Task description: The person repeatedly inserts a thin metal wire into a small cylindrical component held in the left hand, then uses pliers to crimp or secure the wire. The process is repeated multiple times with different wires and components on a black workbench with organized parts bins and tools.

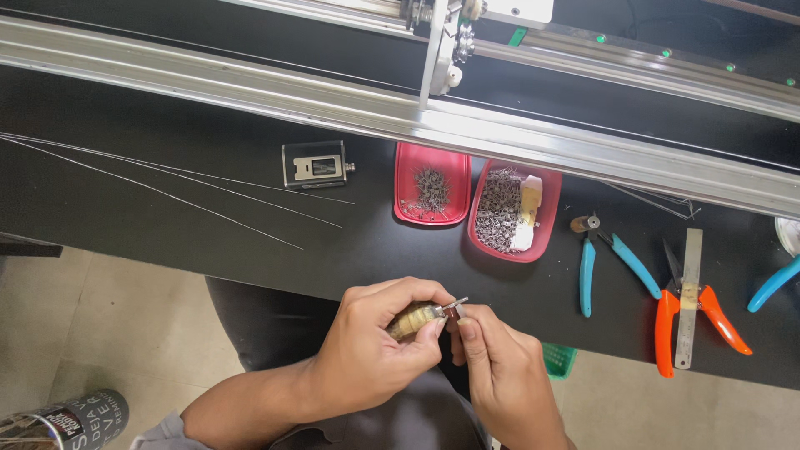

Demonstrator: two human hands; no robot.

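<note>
Left hand (375,346) grips one taped tool (414,320); right hand (500,367) pinches one small metal piece (459,307) at its tip. Beyond the grip sit two red trays (408,179) on the table (167,233).

A long black table (167,208) fills most of the view. Shiny metal rails (250,87) run across the back of it, with small green lights (667,52) on the far one. Below the table edge the floor (100,317) is pale and smooth with big tiles, and soft even light falls over all of it.
</note>
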